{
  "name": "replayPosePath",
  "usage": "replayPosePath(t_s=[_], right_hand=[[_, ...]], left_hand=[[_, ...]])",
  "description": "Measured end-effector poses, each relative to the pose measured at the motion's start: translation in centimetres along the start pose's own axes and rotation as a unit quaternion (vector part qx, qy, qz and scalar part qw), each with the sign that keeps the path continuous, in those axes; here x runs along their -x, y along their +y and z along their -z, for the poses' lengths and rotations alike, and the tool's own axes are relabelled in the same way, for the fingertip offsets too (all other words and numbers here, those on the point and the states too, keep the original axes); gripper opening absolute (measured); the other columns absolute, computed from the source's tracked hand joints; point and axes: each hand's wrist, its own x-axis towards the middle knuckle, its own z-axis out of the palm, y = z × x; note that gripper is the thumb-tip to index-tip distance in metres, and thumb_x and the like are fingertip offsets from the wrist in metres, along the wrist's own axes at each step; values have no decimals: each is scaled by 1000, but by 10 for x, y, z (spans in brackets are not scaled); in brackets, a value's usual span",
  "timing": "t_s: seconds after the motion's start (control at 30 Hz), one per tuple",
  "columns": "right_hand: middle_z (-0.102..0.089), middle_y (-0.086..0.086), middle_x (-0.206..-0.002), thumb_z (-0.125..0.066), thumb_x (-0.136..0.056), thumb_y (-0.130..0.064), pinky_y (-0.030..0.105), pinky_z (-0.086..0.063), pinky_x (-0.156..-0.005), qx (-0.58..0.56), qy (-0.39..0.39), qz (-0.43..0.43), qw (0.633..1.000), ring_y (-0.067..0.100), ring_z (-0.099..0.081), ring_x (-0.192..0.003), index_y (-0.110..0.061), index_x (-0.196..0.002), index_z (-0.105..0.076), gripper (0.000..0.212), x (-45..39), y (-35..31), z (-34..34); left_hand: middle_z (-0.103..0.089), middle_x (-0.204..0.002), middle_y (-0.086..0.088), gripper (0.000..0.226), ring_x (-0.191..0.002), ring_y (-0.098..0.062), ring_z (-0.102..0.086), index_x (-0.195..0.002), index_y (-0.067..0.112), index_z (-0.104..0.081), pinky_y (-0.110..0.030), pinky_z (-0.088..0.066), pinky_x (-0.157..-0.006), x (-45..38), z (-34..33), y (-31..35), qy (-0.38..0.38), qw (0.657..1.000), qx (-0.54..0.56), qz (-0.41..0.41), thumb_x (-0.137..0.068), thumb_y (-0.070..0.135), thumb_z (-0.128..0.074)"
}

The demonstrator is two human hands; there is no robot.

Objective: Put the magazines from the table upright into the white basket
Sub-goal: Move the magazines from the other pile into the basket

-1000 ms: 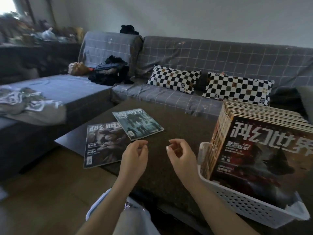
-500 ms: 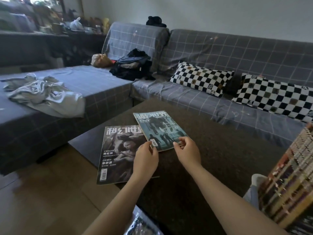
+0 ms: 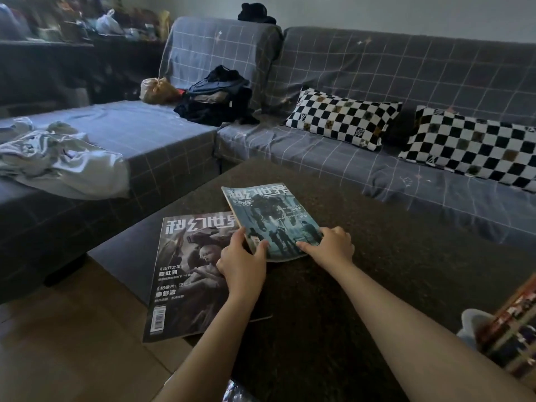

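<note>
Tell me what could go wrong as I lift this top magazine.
The teal magazine overlaps the grey magazine, whose near corner overhangs the table edge; dragging could pull it onto the floor. Both hands, left and right, grip only the near edge, so it may droop or bend. The basket already looks packed.

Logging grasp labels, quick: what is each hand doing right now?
Left hand: grips the near left corner of the teal magazine.
Right hand: grips the same magazine's near right corner.
</note>
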Motion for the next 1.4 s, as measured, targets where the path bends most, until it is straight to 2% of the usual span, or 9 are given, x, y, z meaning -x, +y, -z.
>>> replayPosePath(t_s=[0.07,0.13,0.33,0.43,0.53,0.73,1.13,1.23,1.4], right_hand=[[-43,8,-136,-64,-73,-63,42,-34,-102,-9,-6,-13,1000,28,-39,-126,-18,-134,-47,78,10,0,4],[-43,9,-137,-65,-72,-63,42,-34,-103,2,-12,-23,1000,28,-39,-126,-17,-133,-47,78,22,-1,7],[-42,11,-137,-68,-71,-62,40,-36,-102,31,-58,-57,996,29,-40,-126,-16,-133,-44,81,66,-1,22],[-42,10,-138,-67,-70,-64,40,-38,-102,37,-84,-61,994,29,-42,-125,-17,-134,-41,84,93,4,30],[-46,9,-135,-65,-70,-66,39,-43,-98,31,-115,-65,991,27,-48,-121,-16,-131,-44,81,121,13,37],[-59,5,-118,-67,-77,-54,34,-53,-83,-150,-192,-42,969,19,-61,-97,-12,-121,-51,63,164,28,59],[-51,11,-131,-70,-83,-24,32,-46,-84,-449,-98,29,888,23,-55,-109,-7,-130,-42,57,247,67,137],[-63,8,-115,-70,-83,-19,34,-51,-84,-483,-59,55,872,19,-61,-98,-10,-114,-50,38,267,82,156],[-71,4,-96,-67,-84,-10,35,-53,-84,-526,-34,66,847,16,-68,-88,-17,-99,-51,23,295,115,180]], left_hand=[[-68,-110,4,44,-91,-2,-60,-123,23,-56,-15,-48,-77,-2,7,4,13,995,93,31,-82,25,-72],[-68,-96,8,40,-77,2,-59,-114,23,-59,-10,-42,-57,-2,15,7,-2,992,107,59,-79,21,-76],[-70,-85,7,13,-79,-12,-66,-96,16,-65,-36,-57,-66,16,36,5,-120,978,110,129,-85,18,-71],[-63,-103,-1,24,-91,-16,-62,-113,14,-51,-32,-53,-69,35,48,3,-145,974,107,140,-91,15,-60],[-63,-104,-1,18,-90,-16,-62,-105,19,-52,-27,-49,-63,60,68,-2,-145,973,124,132,-92,9,-58],[-66,-103,-14,26,-85,-23,-67,-110,4,-53,-29,-53,-62,107,116,3,-169,959,205,98,-88,-8,-56],[-60,-110,-31,26,-76,-33,-68,-112,-1,-53,-38,-57,-56,197,185,62,-235,890,386,65,-89,-10,-51],[-56,-118,-33,31,-88,-38,-64,-112,5,-55,-44,-55,-72,206,187,72,-258,888,379,36,-82,-3,-58],[-70,-100,-21,48,-81,-34,-70,-120,4,-52,-37,-59,-60,219,178,84,-334,855,396,9,-73,2,-62]])
